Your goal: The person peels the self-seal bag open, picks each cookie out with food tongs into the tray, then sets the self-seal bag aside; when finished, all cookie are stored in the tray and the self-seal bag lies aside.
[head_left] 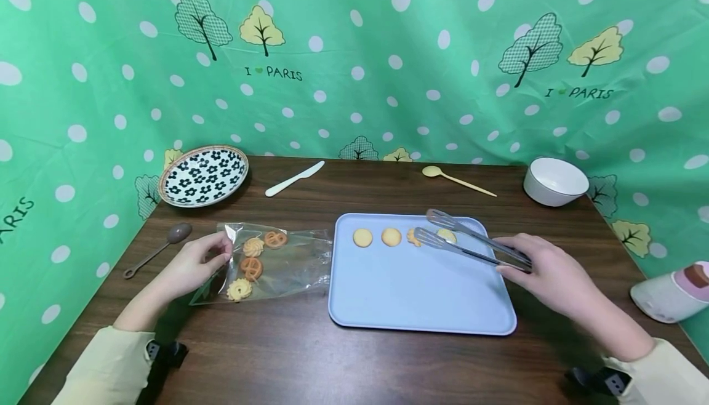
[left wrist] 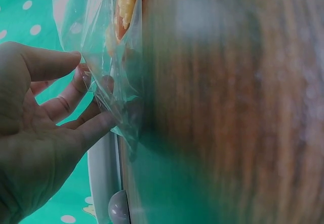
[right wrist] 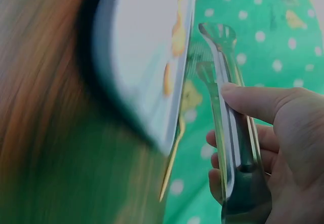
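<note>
My left hand (head_left: 195, 263) pinches the edge of a clear plastic bag (head_left: 293, 263) between thumb and fingers; the left wrist view shows the film creased at the fingertips. Inside the bag lie several cookies, among them a pretzel-shaped cookie (head_left: 252, 268) and a ring-shaped cookie (head_left: 239, 290). In my right hand (head_left: 554, 272) is a pair of metal tongs (head_left: 465, 240), its two arms apart and its tips over the blue tray (head_left: 421, 294). A row of cookies lies along the tray's far side, including a round cookie (head_left: 362, 237); the tongs partly cover the rightmost ones.
Behind the bag are a flower-patterned plate (head_left: 205, 177) and a white knife (head_left: 295, 179). A brown spoon (head_left: 157, 250) lies left of my left hand. Toward the back right are a pale yellow spoon (head_left: 458, 181) and a white bowl (head_left: 556, 181). A cup-like container (head_left: 671, 292) stands at the right edge.
</note>
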`<state>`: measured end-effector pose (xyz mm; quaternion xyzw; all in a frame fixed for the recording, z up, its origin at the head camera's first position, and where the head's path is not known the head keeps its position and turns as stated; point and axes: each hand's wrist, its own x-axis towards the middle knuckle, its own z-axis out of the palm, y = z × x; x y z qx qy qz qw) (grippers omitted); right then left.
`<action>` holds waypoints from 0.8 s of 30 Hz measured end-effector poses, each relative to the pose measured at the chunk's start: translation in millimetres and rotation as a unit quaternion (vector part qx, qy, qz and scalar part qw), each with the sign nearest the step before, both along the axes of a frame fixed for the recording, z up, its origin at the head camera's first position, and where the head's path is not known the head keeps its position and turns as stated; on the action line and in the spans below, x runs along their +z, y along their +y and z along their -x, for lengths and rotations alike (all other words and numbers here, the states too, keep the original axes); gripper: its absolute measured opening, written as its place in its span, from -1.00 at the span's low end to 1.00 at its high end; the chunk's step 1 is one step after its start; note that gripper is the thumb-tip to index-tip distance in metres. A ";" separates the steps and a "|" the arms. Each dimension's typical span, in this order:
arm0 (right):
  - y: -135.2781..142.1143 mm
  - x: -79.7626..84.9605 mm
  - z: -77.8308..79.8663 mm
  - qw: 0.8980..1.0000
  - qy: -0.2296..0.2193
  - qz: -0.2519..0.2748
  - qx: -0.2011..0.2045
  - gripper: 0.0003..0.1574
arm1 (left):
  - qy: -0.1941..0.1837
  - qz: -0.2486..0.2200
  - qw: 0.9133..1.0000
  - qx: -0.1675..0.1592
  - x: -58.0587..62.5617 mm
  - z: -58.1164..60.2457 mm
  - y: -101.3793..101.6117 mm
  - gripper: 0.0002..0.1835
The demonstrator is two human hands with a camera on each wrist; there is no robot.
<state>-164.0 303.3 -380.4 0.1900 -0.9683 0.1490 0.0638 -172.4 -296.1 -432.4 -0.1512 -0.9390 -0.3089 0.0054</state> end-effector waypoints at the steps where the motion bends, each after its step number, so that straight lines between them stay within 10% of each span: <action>1: -7.7 0.8 -0.1 1.000 0.006 0.004 0.010 -0.45 | -0.001 0.000 1.000 0.001 -0.3 0.0 -0.2 -0.79; 16: -139.2 -8.5 10.0 0.985 0.010 0.002 0.173 -0.55 | -0.005 -0.005 1.000 0.004 -0.2 1.8 0.0 -0.80; 24: -183.6 -14.1 22.5 0.980 0.002 -0.033 0.194 -0.56 | -0.005 -0.001 1.000 0.008 -0.2 0.3 0.6 -0.80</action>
